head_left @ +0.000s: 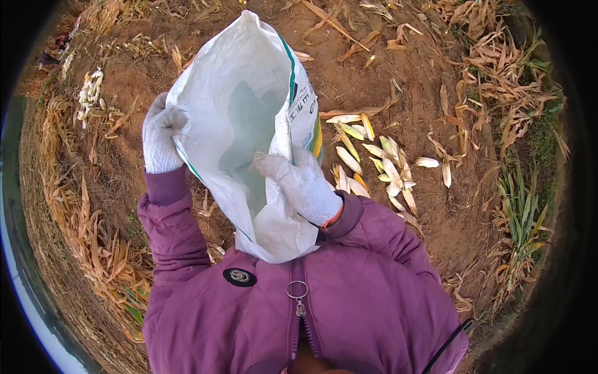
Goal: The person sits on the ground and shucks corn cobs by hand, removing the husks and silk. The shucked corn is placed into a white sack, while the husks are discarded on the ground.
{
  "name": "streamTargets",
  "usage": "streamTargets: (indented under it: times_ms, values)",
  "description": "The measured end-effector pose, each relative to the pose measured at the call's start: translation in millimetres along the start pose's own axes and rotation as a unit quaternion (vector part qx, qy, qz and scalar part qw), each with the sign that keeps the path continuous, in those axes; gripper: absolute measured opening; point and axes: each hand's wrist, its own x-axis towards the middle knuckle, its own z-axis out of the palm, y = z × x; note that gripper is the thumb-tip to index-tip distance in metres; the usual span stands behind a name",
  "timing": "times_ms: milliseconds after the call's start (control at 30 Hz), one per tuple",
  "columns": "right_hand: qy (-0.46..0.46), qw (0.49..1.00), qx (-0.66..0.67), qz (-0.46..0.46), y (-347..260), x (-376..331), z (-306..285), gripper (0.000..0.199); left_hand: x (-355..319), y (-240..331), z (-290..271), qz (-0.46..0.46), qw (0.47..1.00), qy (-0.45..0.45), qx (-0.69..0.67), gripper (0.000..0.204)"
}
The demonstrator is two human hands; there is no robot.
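A white woven sack (pixel 218 75) with a green edge stripe hangs in front of my chest, its mouth spread wide toward me. Inside, only its pale lining shows; the bottom lies in shade. My left hand (pixel 163 134), in a white knitted glove, grips the sack's left rim. On the near right side my right hand (pixel 302 184), gloved the same way, is closed over the rim with the thumb inside the mouth. Just right of the sack, ears of corn (pixel 391 168) in pale husks lie in a loose pile on the soil.
Another small heap of corn ears (pixel 91 93) lies at the far left. Dry corn stalks and leaves (pixel 93 230) form a band along the left, and more stalks (pixel 504 75) line the right beside green grass (pixel 520 206). Brown bare soil (pixel 448 212) stretches between these bands.
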Motion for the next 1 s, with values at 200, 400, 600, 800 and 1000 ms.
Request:
streamTargets:
  times_ms: [200, 400, 600, 800, 1000]
  values:
    - [-0.014, 0.989, 0.016, -0.144, -32, 62, 58, 0.029, 35, 108, -92, 0.042, 0.990, 0.038, 0.129, 0.050]
    - [-0.096, 0.958, 0.264, 0.061, -42, 86, 105, 0.036, 76, 182, -80, 0.156, 0.924, 0.003, 0.349, 0.049]
    - [-0.042, 0.973, 0.182, 0.137, 63, 135, 99, 0.060, 147, 94, -86, 0.092, 0.955, -0.029, 0.281, 0.025]
    - [-0.044, 0.940, -0.178, 0.288, 251, 15, 85, 0.037, 193, -192, -188, -0.118, 0.757, -0.149, 0.625, 0.048]
    - [0.068, 0.833, -0.230, 0.499, 328, -145, -2, 0.033, 114, -346, -145, -0.265, 0.777, -0.251, 0.513, 0.038]
